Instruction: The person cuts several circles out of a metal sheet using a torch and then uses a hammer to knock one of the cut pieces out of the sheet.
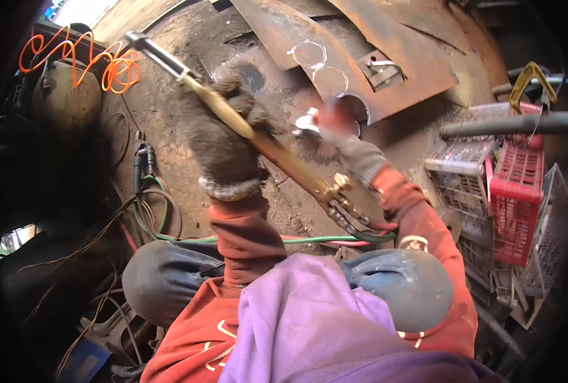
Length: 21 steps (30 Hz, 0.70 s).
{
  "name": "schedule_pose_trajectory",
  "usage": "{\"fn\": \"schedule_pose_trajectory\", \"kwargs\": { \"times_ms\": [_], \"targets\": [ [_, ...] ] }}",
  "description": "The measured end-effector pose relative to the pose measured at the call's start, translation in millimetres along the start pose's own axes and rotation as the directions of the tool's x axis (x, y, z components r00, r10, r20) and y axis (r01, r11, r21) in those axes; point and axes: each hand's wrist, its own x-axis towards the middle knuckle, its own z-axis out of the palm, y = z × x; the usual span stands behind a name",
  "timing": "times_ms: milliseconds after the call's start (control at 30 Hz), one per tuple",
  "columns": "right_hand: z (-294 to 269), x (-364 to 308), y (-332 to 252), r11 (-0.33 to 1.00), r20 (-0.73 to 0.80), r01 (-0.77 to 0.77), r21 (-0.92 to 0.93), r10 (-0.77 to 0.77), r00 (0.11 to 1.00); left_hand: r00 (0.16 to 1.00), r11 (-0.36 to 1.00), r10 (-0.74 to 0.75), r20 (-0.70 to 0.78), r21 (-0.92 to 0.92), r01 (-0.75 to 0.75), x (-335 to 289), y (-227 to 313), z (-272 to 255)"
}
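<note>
A long brass cutting torch (223,112) with a silver tube at its far end lies across my gloved left hand (226,118), whose fingers are wrapped round it. Hoses leave its valve end near my right forearm. My right hand (357,153), in a grey knit glove, reaches to the round cut-out (355,108) at the edge of a rusty steel plate (418,80). A red blur covers its fingertips, so I cannot tell what they do. Beside them is a shiny silver piece (307,121) of unclear kind. Chalk circles (310,55) mark the plate.
A small plate with a metal fitting (384,71) lies on the steel. Stacked crates, one red (517,204), stand right, below a grey pipe (507,126). Green hose (194,240) crosses before my knees. An orange coiled hose (121,70) hangs at far left by a round tank (70,96).
</note>
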Motion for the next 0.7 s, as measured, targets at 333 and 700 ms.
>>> {"fn": "schedule_pose_trajectory", "kwargs": {
  "times_ms": [333, 700],
  "targets": [
    [-37, -238, 97, 0.739, 0.083, -0.666, -0.100, 0.673, 0.735, 0.948, 0.961, -0.272, -0.165, -0.003, 0.275, 24, -96, 34],
    [-163, -240, 85, 0.891, 0.443, -0.334, -0.306, 0.444, 0.779, 0.906, 0.861, -0.419, 0.066, 0.346, 0.373, 17, -171, 86]
  ]
}}
